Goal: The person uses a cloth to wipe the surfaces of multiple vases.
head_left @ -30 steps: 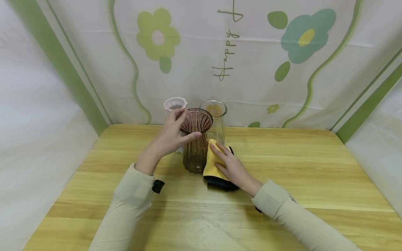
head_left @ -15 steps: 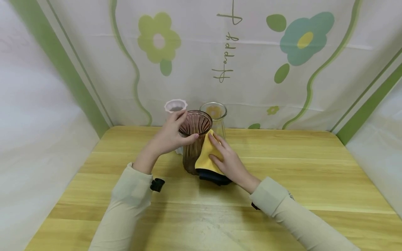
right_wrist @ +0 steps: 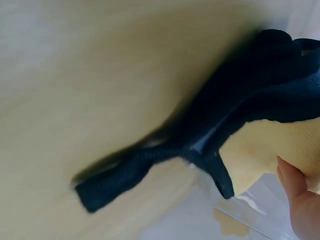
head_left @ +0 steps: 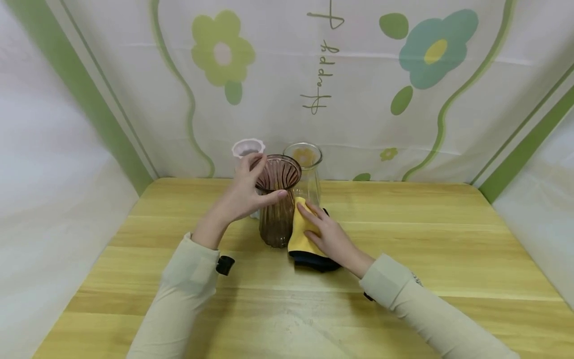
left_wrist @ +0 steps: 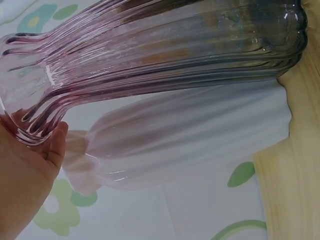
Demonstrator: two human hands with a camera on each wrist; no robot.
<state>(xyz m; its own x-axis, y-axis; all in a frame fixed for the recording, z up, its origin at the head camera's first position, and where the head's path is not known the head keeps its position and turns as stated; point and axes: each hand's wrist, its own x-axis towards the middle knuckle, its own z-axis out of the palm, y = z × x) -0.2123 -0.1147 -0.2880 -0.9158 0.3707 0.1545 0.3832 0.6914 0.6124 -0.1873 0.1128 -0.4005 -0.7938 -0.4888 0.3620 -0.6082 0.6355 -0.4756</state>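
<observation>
A ribbed, purple-grey glass vase (head_left: 275, 227) stands upright on the table, its flared rim tinted purple. My left hand (head_left: 244, 194) grips that rim from the left, thumb on the near side and fingers on the far side. In the left wrist view the vase's ribbed wall (left_wrist: 175, 55) fills the top, and part of the left hand (left_wrist: 27, 175) holds the rim. Against the vase's lower right side, my right hand (head_left: 329, 234) holds a yellow cloth (head_left: 301, 237) with a black border. The right wrist view shows its dark folds (right_wrist: 240, 95) and the thumb (right_wrist: 295, 190) on the yellow side.
Behind the purple vase, to the left, is a white vase (head_left: 248, 147) with a scalloped rim, partly hidden by the left hand. A clear glass vase (head_left: 310, 185) stands behind to the right. The wooden table (head_left: 426, 239) meets a flower-printed curtain (head_left: 278, 65) at the back.
Half a second ago the cloth went up and left along the vase; the right hand has since brought it back down and right. The left hand keeps its grip, and the vase stays in place.
</observation>
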